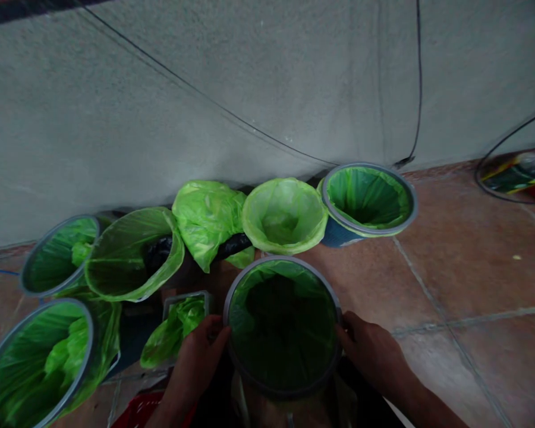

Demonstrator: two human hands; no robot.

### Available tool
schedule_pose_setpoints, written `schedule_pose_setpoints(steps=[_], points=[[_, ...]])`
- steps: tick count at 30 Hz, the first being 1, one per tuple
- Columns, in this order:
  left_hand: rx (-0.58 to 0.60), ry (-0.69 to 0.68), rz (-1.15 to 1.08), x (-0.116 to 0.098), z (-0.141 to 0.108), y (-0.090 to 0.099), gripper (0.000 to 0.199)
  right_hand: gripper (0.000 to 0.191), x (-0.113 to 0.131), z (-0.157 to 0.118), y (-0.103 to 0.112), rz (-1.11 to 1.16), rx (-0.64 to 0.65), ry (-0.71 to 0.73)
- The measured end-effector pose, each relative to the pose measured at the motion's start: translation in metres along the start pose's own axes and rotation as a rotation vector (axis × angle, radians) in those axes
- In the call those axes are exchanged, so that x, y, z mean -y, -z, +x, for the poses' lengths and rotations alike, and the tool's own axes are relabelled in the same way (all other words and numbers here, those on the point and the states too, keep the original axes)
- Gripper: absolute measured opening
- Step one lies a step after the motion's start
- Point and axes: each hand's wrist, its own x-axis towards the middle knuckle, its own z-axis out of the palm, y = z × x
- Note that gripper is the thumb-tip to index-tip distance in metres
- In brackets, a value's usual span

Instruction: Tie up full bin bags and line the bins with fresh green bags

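Observation:
A round trash bin (282,259) with a grey rim stands in front of me, lined with a green plastic bag (310,285) whose lower inside is dark. My left hand (205,348) grips the rim on its left side, fingers closed round the edge. Across from it, my right hand (368,346) is closed on the rim's right side. Just left of my left hand, a crumpled green bag (182,324) sits in a small grey rectangular container (207,302).
Bag-lined bins stand along the wall, including a blue one (339,235) at right, a pale green-lined one (285,214) and a tilted one (9,340) at left. A bunched green bag (209,217) lies between. Cables (419,77) hang down the wall; a red basket (145,409) is below.

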Motion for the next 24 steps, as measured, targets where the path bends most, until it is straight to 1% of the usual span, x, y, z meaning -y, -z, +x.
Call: schedule_pose_setpoints(steps=[5,9,14,18,21,23,24], points=[[-0.034,-0.005,0.132,0.003,0.004,-0.003,0.023,0.030,-0.003,0.004,-0.001,-0.023,0.044,0.004],[-0.043,0.016,0.182,0.003,0.004,-0.005,0.022,0.029,-0.006,0.007,-0.004,-0.008,0.059,0.013],[-0.052,0.015,0.204,0.005,0.007,-0.008,0.021,0.028,-0.013,0.011,-0.011,0.075,0.071,0.029],[-0.056,0.028,0.182,0.015,0.011,-0.014,0.018,0.032,-0.017,0.018,-0.015,0.174,0.084,0.045],[-0.053,0.006,0.143,0.023,0.013,-0.017,0.018,0.031,-0.017,0.020,-0.014,0.230,0.100,0.041],[-0.083,-0.017,0.157,0.022,0.017,-0.015,0.017,0.030,-0.015,0.017,-0.014,0.293,0.181,0.041],[-0.102,-0.037,0.166,0.019,0.021,-0.012,0.016,0.032,-0.014,0.013,-0.013,0.339,0.262,0.041]])
